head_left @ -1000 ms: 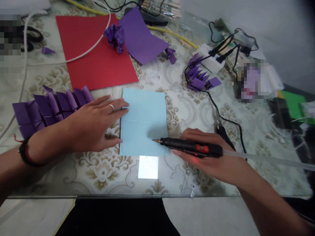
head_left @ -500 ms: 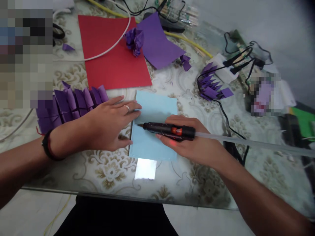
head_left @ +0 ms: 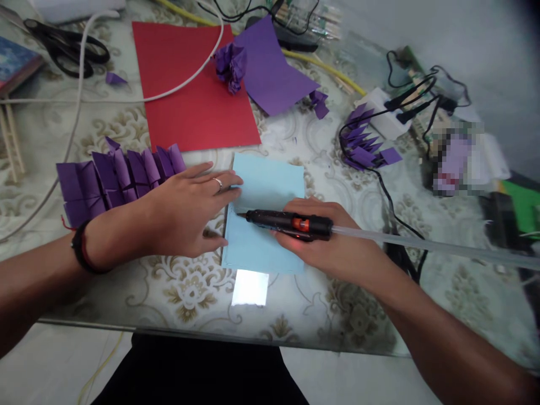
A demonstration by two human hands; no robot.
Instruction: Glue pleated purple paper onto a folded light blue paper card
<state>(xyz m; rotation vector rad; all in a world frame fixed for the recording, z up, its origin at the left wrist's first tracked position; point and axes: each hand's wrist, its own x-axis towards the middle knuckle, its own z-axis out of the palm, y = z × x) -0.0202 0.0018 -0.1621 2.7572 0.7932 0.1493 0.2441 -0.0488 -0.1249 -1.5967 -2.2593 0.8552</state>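
The person's right hand (head_left: 346, 253) has its grip clenched around a black glue gun with an orange part (head_left: 276, 220), and a long translucent glue stick (head_left: 422, 244) extends from the rear of it. The gun's tip points to the left, over a light blue rectangular paper (head_left: 270, 175), which lies on the flower-patterned tabletop (head_left: 185, 301); whether the tip touches the paper, one cannot tell. The left hand (head_left: 185, 211) has its grip released, with spread fingers resting at the paper's left edge. Just beside this hand there is a row of folded purple paper pieces (head_left: 82, 188).
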